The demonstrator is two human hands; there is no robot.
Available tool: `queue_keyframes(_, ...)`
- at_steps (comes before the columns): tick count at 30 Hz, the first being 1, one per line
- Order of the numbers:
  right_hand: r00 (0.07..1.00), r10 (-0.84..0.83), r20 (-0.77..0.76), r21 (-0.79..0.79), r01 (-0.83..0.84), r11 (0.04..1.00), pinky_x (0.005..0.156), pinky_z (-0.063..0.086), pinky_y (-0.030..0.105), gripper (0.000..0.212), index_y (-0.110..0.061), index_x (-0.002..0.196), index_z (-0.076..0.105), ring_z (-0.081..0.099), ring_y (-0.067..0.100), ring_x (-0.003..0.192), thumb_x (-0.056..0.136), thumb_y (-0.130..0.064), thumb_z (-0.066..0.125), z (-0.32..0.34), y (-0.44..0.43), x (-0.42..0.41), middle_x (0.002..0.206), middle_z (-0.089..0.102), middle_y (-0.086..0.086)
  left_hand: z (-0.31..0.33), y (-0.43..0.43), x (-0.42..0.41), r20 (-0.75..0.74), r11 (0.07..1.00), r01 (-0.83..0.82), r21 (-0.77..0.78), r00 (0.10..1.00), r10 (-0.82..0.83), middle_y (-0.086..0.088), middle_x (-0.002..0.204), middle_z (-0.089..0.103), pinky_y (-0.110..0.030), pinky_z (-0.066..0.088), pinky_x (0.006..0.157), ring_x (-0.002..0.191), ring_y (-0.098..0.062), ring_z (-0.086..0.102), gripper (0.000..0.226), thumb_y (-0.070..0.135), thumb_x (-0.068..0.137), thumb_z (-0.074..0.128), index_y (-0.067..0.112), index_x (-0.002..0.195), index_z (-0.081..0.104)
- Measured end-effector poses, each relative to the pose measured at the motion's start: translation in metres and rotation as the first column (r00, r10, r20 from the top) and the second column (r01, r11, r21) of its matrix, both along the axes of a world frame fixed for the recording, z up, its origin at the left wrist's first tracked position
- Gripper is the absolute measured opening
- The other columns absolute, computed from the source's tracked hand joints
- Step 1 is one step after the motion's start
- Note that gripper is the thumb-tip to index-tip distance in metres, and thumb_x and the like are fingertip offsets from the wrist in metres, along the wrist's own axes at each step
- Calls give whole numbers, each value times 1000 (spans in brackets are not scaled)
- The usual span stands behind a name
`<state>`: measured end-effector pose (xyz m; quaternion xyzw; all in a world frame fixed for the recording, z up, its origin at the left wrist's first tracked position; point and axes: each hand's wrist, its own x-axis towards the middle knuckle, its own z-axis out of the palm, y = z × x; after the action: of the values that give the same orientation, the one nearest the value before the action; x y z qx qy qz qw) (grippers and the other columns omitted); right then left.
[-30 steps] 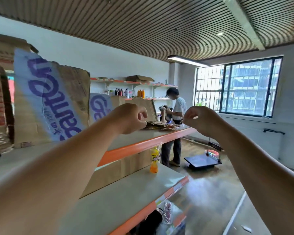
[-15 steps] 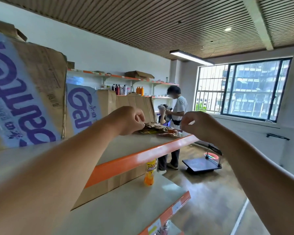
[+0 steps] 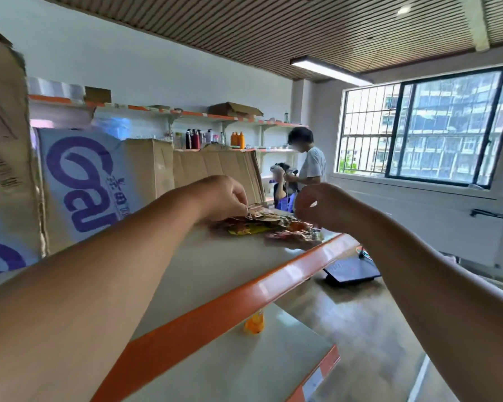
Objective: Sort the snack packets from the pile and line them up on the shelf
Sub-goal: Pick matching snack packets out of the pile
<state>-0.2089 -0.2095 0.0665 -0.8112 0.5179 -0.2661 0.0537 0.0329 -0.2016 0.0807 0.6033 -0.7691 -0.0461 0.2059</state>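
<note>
Left hand [image 3: 221, 198]: reaches over the top shelf, fingers curled down, fingertips pinching the near edge of the top packet [image 3: 257, 211].
Right hand [image 3: 323, 207]: hovers just above the right side of the pile, fingers curled inward; blur hides whether anything is between them, so I cannot tell its grip.
Pile of snack packets [image 3: 276, 227]: lies loose and overlapping on the top shelf, near its far end and close to the front edge; a yellow packet [image 3: 241, 231] shows at the near side and crumpled red ones at the right.
Top shelf [image 3: 244, 297]: grey board with an orange front lip.
Cardboard boxes [image 3: 93, 181]: stand along the back of the top shelf, behind the left forearm, with purple lettering.
Lower shelf [image 3: 244, 367]: carries an orange bottle [image 3: 254, 324], its top hidden by the orange lip.
Background: another person [image 3: 310, 166] stands beyond the pile; a barred window [image 3: 436, 126] is at the right.
</note>
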Motion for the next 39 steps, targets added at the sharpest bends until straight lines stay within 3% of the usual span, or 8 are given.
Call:
queue_keyframes(5, 988, -47, -150, 49, 55, 997, 93, 52, 39, 10, -20, 98, 66, 65, 25, 103, 94, -30, 65, 4, -53, -2, 109, 67, 4, -4, -33, -22, 29, 998, -26, 50, 999, 25, 12, 101, 71, -28, 53, 83, 92, -7, 65, 16, 39, 91, 72, 31, 105, 75)
queue_keyframes(12, 897, 50, -440, 204, 45, 978, 75, 44, 28, 42, -6, 126, 64, 57, 21, 94, 95, -34, 68, 1, -120, 12, 118, 67, 9, -6, -65, -68, 171, 985, -67, 159, 985, 39, 12, 109, 71, -27, 53, 86, 96, -9, 65, 29, 40, 87, 78, 33, 115, 76)
queue_keyframes(15, 820, 105, -562, 249, 46, 968, 77, 50, 31, 41, -13, 100, 69, 57, 17, 76, 86, -51, 74, -5, -152, 10, 85, 63, -2, -20, -74, -85, 294, 942, -98, 322, 956, -1, 17, 121, 67, -30, 50, 96, 109, -9, 61, 51, 52, 79, 84, 42, 127, 69)
queue_keyframes(18, 737, 147, -660, 230, 12, 973, 84, 54, 35, 45, -16, 75, 60, 58, 21, 77, 79, -56, 77, -11, -172, 9, 74, 55, -4, -39, -77, -91, 269, 964, -48, 263, 963, -26, 18, 124, 64, -20, 46, 80, 94, 2, 57, 51, 52, 83, 80, 46, 131, 65)
queue_keyframes(29, 724, 320, -611, 228, -226, 947, 71, 49, 31, 29, -15, 85, 58, 56, 16, 69, 87, -38, 75, -24, -190, -2, 74, 56, -3, -36, -70, -84, 142, 995, -86, 60, 987, 76, 22, 92, 68, -30, 52, 82, 91, 0, 62, 31, 38, 79, 51, 50, 103, 67)
queue_keyframes(33, 747, 333, -575, 204, -264, 943, 56, 41, 26, 28, -18, 88, 62, 56, 11, 69, 83, -39, 79, -22, -182, -9, 82, 62, -4, -30, -66, -74, 174, 980, -178, 91, 972, 160, 17, 84, 64, -35, 51, 80, 83, -5, 60, 28, 31, 73, 40, 39, 71, 67)
queue_keyframes(36, 761, 389, -519, 268, -287, 920, 58, 40, 27, 57, -22, 119, 58, 56, 12, 81, 76, -51, 82, -15, -174, -17, 102, 61, -3, -29, -62, -75, 255, 956, -234, 176, 949, 186, 21, 94, 62, -31, 51, 81, 87, -3, 59, 30, 25, 83, 49, 47, 69, 64)
queue_keyframes(39, 763, 388, -518, 248, -300, 921, 57, 38, 25, 64, -23, 121, 56, 53, 11, 80, 73, -52, 85, -14, -170, -16, 102, 59, -5, -34, -63, -78, 307, 960, -214, 182, 940, 151, 24, 106, 59, -29, 52, 82, 93, 1, 58, 34, 19, 89, 55, 51, 80, 65)
